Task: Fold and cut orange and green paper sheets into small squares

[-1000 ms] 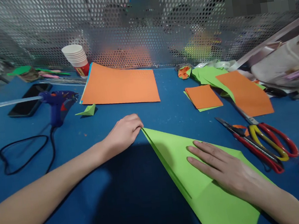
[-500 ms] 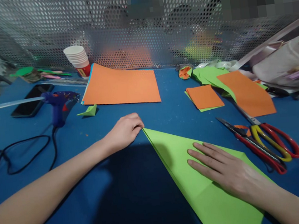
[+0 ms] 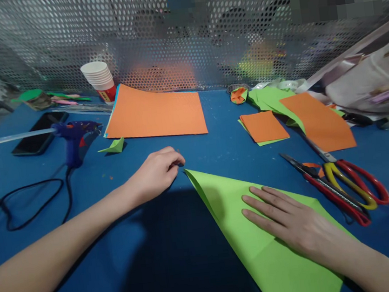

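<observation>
A folded sheet of green paper [image 3: 262, 250] lies on the blue table, one pointed corner aimed at the far left and its left edge gaping a little between the layers. My right hand [image 3: 294, 223] rests flat on the sheet with its fingers stretched out. Just beyond the pointed corner is my left hand [image 3: 158, 171]. Its fingers are curled, with a small gap between thumb and forefinger and nothing between them; it is apart from the paper.
Scissors [image 3: 353, 184] and a red-handled cutter [image 3: 337, 197] lie right. Orange sheets [image 3: 157, 115], small orange squares [image 3: 264, 126] and paper cups [image 3: 99, 79] stand farther back. Left are a blue glue gun [image 3: 72, 141], its cord, a phone [image 3: 40, 133] and a folded green piece [image 3: 113, 146].
My left hand has let go of the green paper's pointed corner and drawn slightly left. The paper's folded edge has sprung a little apart. My right hand stays flat on it.
</observation>
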Motion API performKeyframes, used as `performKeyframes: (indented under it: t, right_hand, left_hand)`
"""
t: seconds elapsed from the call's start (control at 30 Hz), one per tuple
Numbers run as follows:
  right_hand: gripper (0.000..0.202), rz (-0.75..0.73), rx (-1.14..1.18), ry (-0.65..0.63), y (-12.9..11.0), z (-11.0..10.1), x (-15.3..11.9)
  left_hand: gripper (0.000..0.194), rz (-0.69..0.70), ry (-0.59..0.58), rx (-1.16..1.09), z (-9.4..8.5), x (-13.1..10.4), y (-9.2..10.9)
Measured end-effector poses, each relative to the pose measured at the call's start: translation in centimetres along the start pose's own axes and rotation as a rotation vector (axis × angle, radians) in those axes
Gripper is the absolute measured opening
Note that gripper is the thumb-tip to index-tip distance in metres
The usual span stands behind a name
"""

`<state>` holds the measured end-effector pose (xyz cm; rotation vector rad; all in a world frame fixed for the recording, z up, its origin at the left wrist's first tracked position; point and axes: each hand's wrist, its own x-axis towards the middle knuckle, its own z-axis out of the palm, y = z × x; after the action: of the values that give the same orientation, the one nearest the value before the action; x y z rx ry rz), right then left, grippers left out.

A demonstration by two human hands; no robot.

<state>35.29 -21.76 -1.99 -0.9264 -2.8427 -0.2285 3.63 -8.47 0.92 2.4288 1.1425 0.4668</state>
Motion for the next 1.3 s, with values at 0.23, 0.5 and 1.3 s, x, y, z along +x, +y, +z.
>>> performKeyframes:
  t: [0.23, 0.5, 1.3]
  right_hand:
    - [0.057, 0.007, 0.015, -0.001, -0.1, 0.0, 0.0]
    - [0.049, -0.008, -0.027, 0.018, -0.5, -0.4, 0.3]
    - [0.034, 0.035, -0.004, 0.125, -4.3, -0.4, 2.5]
  left_hand:
    - [0.022, 0.071, 0.021, -0.043, 0.0, -0.2, 0.2]
    - [0.024, 0.106, -0.035, 0.121, 1.1, 0.2, -0.8]
    - [0.022, 0.078, -0.037, 0.150, 1.4, 0.5, -1.2]
